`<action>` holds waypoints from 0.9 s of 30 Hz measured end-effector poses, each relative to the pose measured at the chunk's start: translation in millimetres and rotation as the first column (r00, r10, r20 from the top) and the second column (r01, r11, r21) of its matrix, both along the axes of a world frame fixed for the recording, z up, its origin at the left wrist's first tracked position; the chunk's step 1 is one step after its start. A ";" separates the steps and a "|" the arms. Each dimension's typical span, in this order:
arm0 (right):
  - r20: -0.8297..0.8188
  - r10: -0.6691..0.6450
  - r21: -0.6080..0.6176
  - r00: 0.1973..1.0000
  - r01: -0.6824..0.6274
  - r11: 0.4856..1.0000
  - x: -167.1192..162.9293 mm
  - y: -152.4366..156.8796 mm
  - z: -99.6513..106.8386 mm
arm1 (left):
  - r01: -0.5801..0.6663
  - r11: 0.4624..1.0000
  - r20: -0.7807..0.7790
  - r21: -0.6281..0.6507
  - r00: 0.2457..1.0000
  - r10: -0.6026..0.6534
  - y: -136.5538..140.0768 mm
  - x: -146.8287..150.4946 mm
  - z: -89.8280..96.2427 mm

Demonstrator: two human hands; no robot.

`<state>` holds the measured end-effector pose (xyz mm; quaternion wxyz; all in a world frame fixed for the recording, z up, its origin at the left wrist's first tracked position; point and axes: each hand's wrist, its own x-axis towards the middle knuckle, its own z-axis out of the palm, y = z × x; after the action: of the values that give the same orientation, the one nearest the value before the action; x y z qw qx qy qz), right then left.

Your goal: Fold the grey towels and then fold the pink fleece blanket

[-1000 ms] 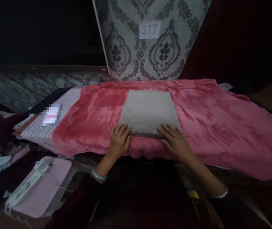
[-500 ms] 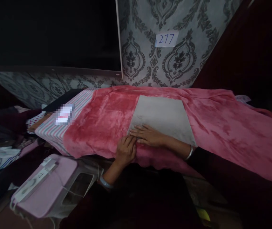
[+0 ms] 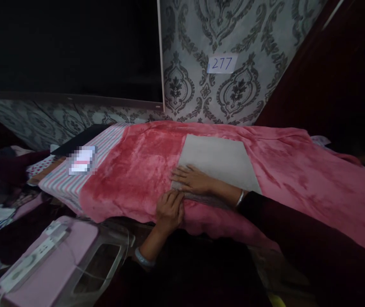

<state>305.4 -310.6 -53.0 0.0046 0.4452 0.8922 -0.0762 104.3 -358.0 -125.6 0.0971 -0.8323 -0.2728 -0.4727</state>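
A smooth grey square of cloth (image 3: pixel 217 157) lies spread on a red and pink plush blanket (image 3: pixel 134 170). My right hand (image 3: pixel 193 180) rests flat on its near left part, palm down with fingers stretched to the left. At the near left corner, my left hand (image 3: pixel 169 209) is closed with bent fingers on the cloth's edge, its fingertips just below the right hand. The corner itself is partly hidden by both hands.
To the left, a lit phone-like blurred object (image 3: pixel 82 161) lies on striped cloth (image 3: pixel 64 179). A power strip (image 3: pixel 35 260) with cords sits on a pink-lidded box (image 3: pixel 73 243) at lower left. Behind are a large dark screen (image 3: pixel 70 51) and a patterned wall (image 3: pixel 195 85).
My right hand has slid slightly left and down over the grey cloth. My left hand stays near the corner. The whole view has shifted a little.
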 end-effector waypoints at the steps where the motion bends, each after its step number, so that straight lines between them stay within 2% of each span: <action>1: 0.008 -0.031 -0.006 0.999 0.031 1.000 4.0 8.4 -1.2 | 0.003 1.000 0.009 0.009 1.000 -0.003 0.2 -0.2 -0.2; 6: 0.064 -0.259 0.039 0.964 0.257 0.966 25.8 56.2 12.6 | 0.010 1.000 0.019 0.017 1.000 -0.011 1.2 -0.9 0.7; 9: 0.071 -0.405 0.050 0.912 0.402 0.914 34.3 56.8 26.5 | 0.001 1.000 0.002 0.022 1.000 -0.001 2.4 -0.5 -0.1; 12: 0.015 -0.442 0.086 0.897 0.439 0.894 43.6 22.3 34.5 | -0.010 1.000 -0.034 -0.002 0.999 0.010 3.6 -1.6 -2.6; 15: -0.036 -0.346 0.113 0.937 0.348 0.931 54.0 -37.1 35.8 | 0.006 0.995 -0.053 -0.096 0.999 -0.011 4.4 -4.2 -0.4; 17: -0.047 -0.300 0.120 0.953 0.303 0.945 60.5 -77.9 33.4 | 0.003 0.984 -0.040 -0.177 0.999 -0.011 3.3 -3.1 7.5; 20: -0.049 -0.324 0.152 0.945 0.327 0.933 67.3 -122.2 22.8 | 0.011 0.975 -0.074 -0.224 0.997 -0.028 -3.0 10.0 26.2; 22: -0.049 -0.359 0.183 0.932 0.361 0.914 67.9 -136.7 10.3 | 0.068 0.971 -0.195 -0.230 0.974 -0.114 -9.8 26.0 36.2; 24: -0.045 -0.378 0.209 0.925 0.379 0.901 65.1 -142.1 -3.9 | 0.114 0.958 -0.339 -0.263 0.919 -0.202 -16.6 41.9 39.3; 27: -0.050 -0.394 0.247 0.918 0.393 0.886 58.3 -142.5 -19.4 | 0.085 0.952 -0.459 -0.295 0.861 -0.219 -22.4 54.0 33.7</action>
<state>363.8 -453.1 -72.4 -0.0670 0.6137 0.7857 0.0389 158.3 -380.4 -91.9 0.0128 -0.9486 -0.2329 -0.2139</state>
